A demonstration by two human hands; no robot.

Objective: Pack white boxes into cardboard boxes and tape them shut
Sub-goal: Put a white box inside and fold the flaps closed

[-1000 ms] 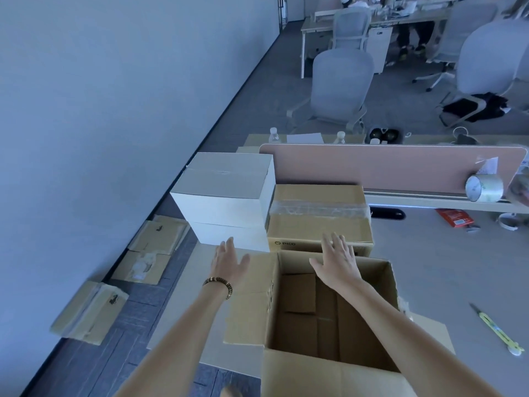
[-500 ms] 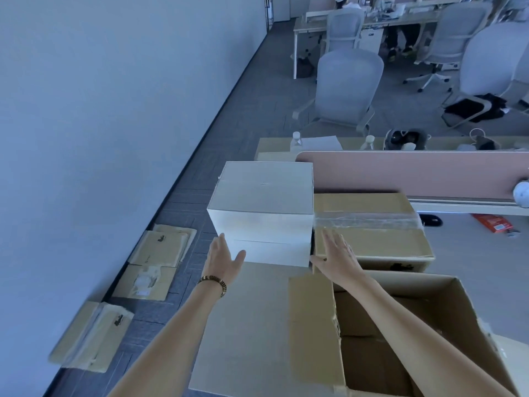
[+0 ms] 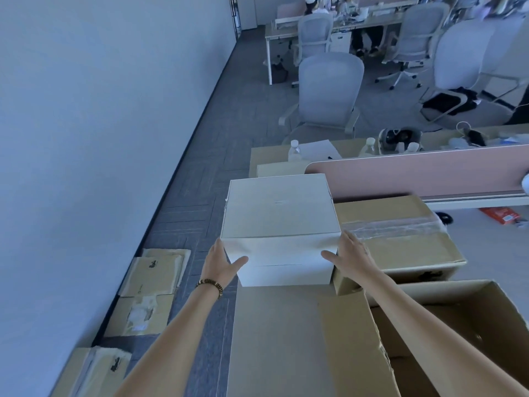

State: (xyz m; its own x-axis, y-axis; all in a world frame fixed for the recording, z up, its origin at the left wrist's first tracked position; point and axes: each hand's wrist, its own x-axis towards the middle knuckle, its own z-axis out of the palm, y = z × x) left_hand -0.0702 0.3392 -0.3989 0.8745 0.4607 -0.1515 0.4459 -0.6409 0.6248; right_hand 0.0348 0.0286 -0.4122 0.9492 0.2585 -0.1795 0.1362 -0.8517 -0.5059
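On desk: 2 stacked white boxes (image 3: 279, 224), 2 hands (image 3: 221, 262).

Open-plan office, swivel chairs (image 3: 329, 93), desks (image 3: 337, 21), pink desk divider (image 3: 415, 173), probably carpet tiles (image 3: 229, 133)

One head-worn view looks forward and down from above the table (image 3: 274, 339), close over both forearms.

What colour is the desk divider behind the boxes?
Pale pink divider, clearest in the head view.
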